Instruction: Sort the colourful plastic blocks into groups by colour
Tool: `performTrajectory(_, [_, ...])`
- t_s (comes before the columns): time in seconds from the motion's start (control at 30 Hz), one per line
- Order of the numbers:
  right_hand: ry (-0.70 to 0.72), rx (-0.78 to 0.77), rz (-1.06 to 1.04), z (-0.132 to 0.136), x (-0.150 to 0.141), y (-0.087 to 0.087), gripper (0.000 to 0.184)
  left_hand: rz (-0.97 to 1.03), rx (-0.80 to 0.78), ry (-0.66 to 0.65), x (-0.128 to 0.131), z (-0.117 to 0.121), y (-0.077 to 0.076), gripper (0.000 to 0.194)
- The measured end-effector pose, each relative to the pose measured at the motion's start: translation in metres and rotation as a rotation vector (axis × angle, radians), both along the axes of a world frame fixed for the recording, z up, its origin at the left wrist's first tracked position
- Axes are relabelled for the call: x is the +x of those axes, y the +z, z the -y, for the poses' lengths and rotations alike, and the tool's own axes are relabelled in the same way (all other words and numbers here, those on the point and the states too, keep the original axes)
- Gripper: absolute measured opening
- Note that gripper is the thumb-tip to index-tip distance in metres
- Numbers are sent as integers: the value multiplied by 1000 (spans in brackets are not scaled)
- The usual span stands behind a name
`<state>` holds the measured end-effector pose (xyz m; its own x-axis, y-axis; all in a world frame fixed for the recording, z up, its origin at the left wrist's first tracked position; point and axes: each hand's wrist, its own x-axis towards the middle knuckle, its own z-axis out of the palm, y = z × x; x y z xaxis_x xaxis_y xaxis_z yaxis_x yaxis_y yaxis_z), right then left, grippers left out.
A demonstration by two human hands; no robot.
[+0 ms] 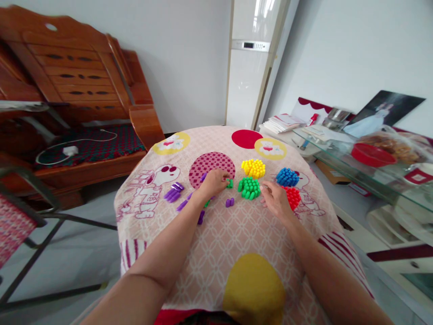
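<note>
On a cloth-covered table lie small plastic pegs sorted by colour. A yellow cluster, a green cluster, a blue cluster and a red cluster stand close together. Loose purple pegs lie to the left, and one purple pair sits nearer me. My left hand rests palm down with curled fingers on a green peg beside the green cluster. My right hand hovers between the green and red clusters, fingers bent and loosely apart, holding nothing I can see.
A wooden bench with a charger and cable stands at the left, a folding chair frame in front of it. A white appliance stands behind the table. At the right is a glass shelf with papers, a red bowl and bags.
</note>
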<state>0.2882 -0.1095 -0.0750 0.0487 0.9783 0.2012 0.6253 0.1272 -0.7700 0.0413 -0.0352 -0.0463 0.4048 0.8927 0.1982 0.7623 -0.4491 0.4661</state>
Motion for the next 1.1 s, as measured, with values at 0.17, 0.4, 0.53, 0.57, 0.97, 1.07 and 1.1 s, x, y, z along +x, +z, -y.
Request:
performTrajectory(0.17, [5, 3, 3, -1, 1, -1, 41, -62, -16, -37, 9, 1, -9, 27])
performTrajectory(0.4, [2, 53, 37, -2, 2, -3, 40, 136, -77, -79, -4, -1, -3, 19])
performTrajectory(0.53, [5, 26, 24, 0, 0, -1, 39, 208, -107, -222, -5, 2, 3, 17])
performTrajectory(0.57, [4, 17, 20, 0, 0, 0, 39, 213, -107, -248, -3, 3, 4, 16])
performTrajectory(0.97, [-4, 76, 82, -1, 2, 0, 38, 164, -56, -259, 15, 13, 6, 19])
performTrajectory(1.07, [2, 66, 65, -1, 2, -1, 38, 72, -53, -197, -14, 10, 21, 17])
performTrajectory(1.1, [5, 60, 55, -1, 2, -1, 38, 25, -73, -170, -27, 9, 27, 15])
